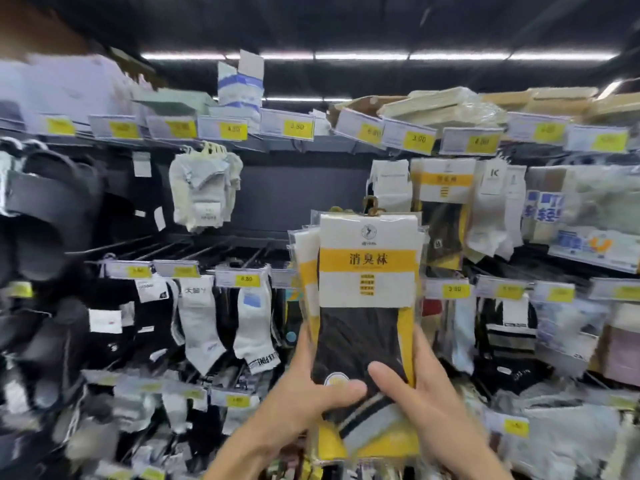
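Observation:
A stack of sock packs (363, 299) stands upright in front of me, each with a white and yellow card over dark socks in clear plastic, brown hanger hooks at the top. My left hand (304, 396) grips the stack's lower left edge, thumb across the front. My right hand (426, 393) grips the lower right edge, its thumb also on the front. The fingers of both hands are hidden behind the packs.
A store rack fills the view: bare metal pegs (194, 247) left of the packs, hanging white and grey socks (204, 188), yellow price tags (298, 128) along the shelf rails, matching sock packs (445, 209) hanging at right, black slippers (45, 209) at far left.

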The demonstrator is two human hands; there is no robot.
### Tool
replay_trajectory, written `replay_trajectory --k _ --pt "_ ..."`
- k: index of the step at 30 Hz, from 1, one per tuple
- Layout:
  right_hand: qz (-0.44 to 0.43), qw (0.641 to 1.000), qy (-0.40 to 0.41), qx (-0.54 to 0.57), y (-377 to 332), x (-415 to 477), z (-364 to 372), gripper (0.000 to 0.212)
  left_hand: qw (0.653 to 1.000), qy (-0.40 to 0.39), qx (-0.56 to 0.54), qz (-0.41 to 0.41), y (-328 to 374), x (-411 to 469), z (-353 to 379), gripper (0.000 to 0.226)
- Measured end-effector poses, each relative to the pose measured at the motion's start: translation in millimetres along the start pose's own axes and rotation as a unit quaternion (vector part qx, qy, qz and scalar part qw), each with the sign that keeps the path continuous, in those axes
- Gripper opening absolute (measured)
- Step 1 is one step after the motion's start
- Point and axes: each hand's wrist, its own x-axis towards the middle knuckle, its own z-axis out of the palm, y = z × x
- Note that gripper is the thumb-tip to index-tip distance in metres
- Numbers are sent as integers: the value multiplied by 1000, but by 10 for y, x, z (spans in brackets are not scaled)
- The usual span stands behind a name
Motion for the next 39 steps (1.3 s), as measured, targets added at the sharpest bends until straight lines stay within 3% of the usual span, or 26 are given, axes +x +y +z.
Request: replay_trajectory --k 3,6,9,12,18,24,26,30,33,39 --pt "9 999 -30 26 48 146 15 58 996 45 -80 -17 -107 87 -97 76" --pt "30 999 -7 -12 158 184 -23 57 994 63 -84 -19 -215 165 -75 60" --pt "55 993 101 -35 245 241 -263 69 993 103 -65 0 -411 359 118 54" --pt "39 982 179 -35 279 315 -678 65 994 71 -78 -4 -575 508 444 64" --pt "103 986 126 -25 768 -56 -1169 45 980 43 -157 -116 -1167 346 978 95" --pt "216 972 74 57 1544 -716 -1135 31 923 106 -221 -298 -1614 -221 1181 92" --pt "250 962 65 87 1746 -887 -1082 32 904 138 -234 -329 -1742 -437 1166 81" --pt "289 950 38 117 1965 -1078 -872 38 879 224 -250 -338 -1921 -788 1069 77" --pt "307 943 -3 127 2014 -1101 -655 42 878 261 -253 -311 -1956 -956 981 70" --pt "319 937 -29 136 2113 -1003 -288 31 885 314 -210 -272 -2063 -1021 727 81"
